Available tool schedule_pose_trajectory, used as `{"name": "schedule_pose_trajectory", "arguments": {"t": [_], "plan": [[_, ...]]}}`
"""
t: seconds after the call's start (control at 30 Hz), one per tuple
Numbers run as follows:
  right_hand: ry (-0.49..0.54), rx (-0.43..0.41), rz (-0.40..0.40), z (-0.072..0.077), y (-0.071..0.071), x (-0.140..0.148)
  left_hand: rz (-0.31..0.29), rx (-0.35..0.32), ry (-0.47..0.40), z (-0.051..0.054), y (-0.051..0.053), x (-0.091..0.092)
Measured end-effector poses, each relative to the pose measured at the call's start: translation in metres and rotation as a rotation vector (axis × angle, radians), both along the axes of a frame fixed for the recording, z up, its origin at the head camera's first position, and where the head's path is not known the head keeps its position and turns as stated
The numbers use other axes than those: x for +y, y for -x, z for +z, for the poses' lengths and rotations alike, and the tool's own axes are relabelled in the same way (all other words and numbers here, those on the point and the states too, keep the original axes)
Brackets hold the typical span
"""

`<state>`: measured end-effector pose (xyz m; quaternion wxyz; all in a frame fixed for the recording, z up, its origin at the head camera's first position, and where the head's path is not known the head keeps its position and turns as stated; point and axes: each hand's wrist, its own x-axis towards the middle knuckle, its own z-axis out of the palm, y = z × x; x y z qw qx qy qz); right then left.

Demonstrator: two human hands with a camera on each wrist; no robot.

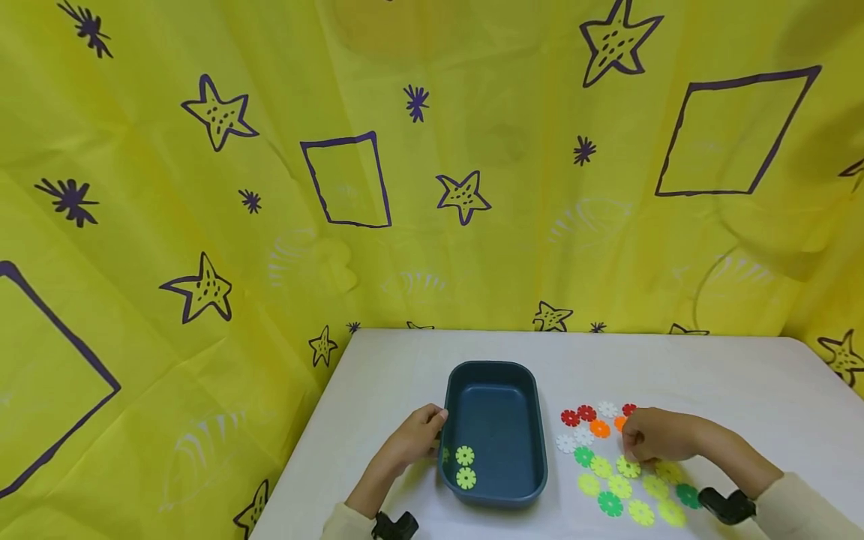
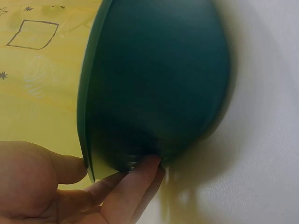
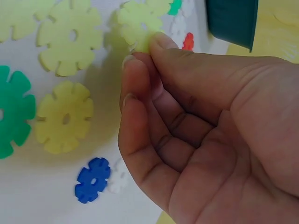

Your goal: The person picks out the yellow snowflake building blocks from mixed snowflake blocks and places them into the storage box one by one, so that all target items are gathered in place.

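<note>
A dark blue-green rectangular bin stands on the white table. My left hand grips its left rim, thumb at the edge and fingers against the outer wall. Inside, near the front left, lie yellow-green notched discs. To the right of the bin, my right hand is over a spread of flat flower-shaped discs. Between thumb and forefinger it pinches a yellow notched disc, seen in the right wrist view. More yellow discs and a green disc lie close by.
Red discs, white discs, orange discs and green discs lie among the yellow ones. A blue disc shows in the right wrist view. A yellow patterned curtain hangs behind the table.
</note>
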<state>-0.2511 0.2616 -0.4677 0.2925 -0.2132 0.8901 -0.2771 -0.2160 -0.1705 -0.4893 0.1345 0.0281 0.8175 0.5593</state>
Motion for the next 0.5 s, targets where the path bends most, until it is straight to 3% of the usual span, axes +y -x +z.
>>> {"name": "schedule_pose_trajectory", "arguments": {"t": [0.2,0.5], "plan": [[0.106,0.048,0.114,0.019,0.007,0.001,0.003,-0.004,0.007,0.001,0.0,-0.001],[0.081,0.119,0.111,0.067,0.029,-0.027,0.001,-0.004,0.002,0.002,-0.001,0.0]]}}
